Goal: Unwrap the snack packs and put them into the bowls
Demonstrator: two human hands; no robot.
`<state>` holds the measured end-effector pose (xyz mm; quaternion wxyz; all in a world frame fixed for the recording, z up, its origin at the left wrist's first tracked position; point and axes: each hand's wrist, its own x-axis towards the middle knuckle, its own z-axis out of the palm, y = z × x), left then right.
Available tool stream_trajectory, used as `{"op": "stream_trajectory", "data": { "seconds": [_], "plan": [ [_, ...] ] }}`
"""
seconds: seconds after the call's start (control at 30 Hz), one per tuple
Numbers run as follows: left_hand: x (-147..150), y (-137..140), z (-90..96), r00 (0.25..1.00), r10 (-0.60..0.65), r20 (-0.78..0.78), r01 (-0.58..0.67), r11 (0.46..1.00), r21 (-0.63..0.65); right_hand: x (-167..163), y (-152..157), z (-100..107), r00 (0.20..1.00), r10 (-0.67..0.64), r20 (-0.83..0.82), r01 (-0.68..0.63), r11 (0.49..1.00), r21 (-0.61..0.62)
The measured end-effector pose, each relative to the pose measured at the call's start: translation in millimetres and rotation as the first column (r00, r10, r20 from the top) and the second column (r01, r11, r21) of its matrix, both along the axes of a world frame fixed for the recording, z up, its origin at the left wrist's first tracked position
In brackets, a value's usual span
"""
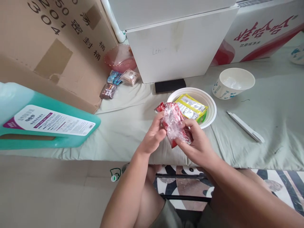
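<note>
Between my two hands is a red packet (pixel 172 116) with crumpled clear plastic (pixel 174 123) over its middle. My left hand (pixel 155 134) grips its left side, thumb and fingers closed on it. My right hand (pixel 198 142) pinches its lower right side. Just behind the packet sits a white bowl (pixel 212 115), partly covered by the packet and my right hand. In that bowl lie a yellow-edged silver packet (pixel 191 106) and, under it, a green one (pixel 202 118). What the red packet contains cannot be seen.
A black phone (pixel 170 85) lies behind the bowl. To the right are a paper bowl (pixel 234 84) and a white utility knife (pixel 245 126). Small packets (pixel 108 91) and a pink glass bowl (pixel 121 60) stand by a cardboard box (pixel 78 85). A green jug (pixel 47 117) is at left.
</note>
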<state>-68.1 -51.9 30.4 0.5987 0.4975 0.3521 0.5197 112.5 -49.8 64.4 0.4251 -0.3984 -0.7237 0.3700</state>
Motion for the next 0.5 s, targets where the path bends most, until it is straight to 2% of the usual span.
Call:
{"op": "stream_trajectory", "data": {
  "seconds": [0.07, 0.13, 0.27, 0.37, 0.43, 0.5],
  "plan": [
    [2, -1, 1.7, 0.996, -0.084, -0.019, 0.085, 0.996, 0.034, 1, 1, 1, 0.998, -0.052, 0.018, 0.051, 0.999, 0.014],
    [3, 0, 2.6, 0.994, -0.088, -0.061, 0.091, 0.995, 0.043, 1, 1, 2, 0.997, -0.066, 0.048, 0.065, 0.998, 0.02],
    [2, 3, 2.5, 0.99, 0.082, -0.115, -0.073, 0.994, 0.08, 4, -1, 9, 0.994, 0.053, 0.094, -0.054, 0.999, 0.006],
    [-3, 2, 4.7, 0.967, 0.164, -0.194, -0.143, 0.983, 0.117, 13, -2, 14, 0.994, 0.095, 0.047, -0.095, 0.995, 0.006],
    [-3, -3, 8.3, 0.961, 0.134, -0.242, -0.106, 0.987, 0.124, 22, -2, 15, 0.999, 0.045, -0.022, -0.045, 0.999, -0.003],
    [1, -9, 12.9, 0.968, 0.031, -0.248, -0.01, 0.996, 0.085, 31, -1, 14, 0.996, 0.0, -0.087, -0.003, 0.999, -0.038]
  ]
}}
